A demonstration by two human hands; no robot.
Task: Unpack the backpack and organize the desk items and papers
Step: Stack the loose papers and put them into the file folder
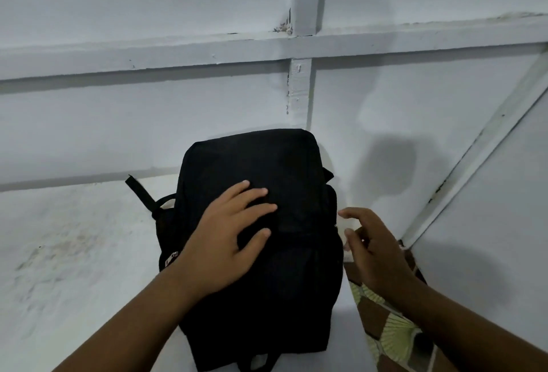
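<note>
A black backpack (pixel 281 170) lies flat on a white desk (pixel 74 253), its top end against the wall. My left hand (pixel 228 241) rests on the middle of the bag with fingers spread and straight. Just off the bag's right side, my right hand (pixel 373 247) hovers with loosely bent fingers and holds nothing. One black strap (pixel 141 192) sticks out at the bag's left. The bag looks closed; its contents are hidden.
A white panelled wall (pixel 207 105) with wooden battens rises right behind the desk. A brown and green patterned cloth (pixel 385 327) lies at the desk's right edge under my right forearm. A wall corner stands at the right.
</note>
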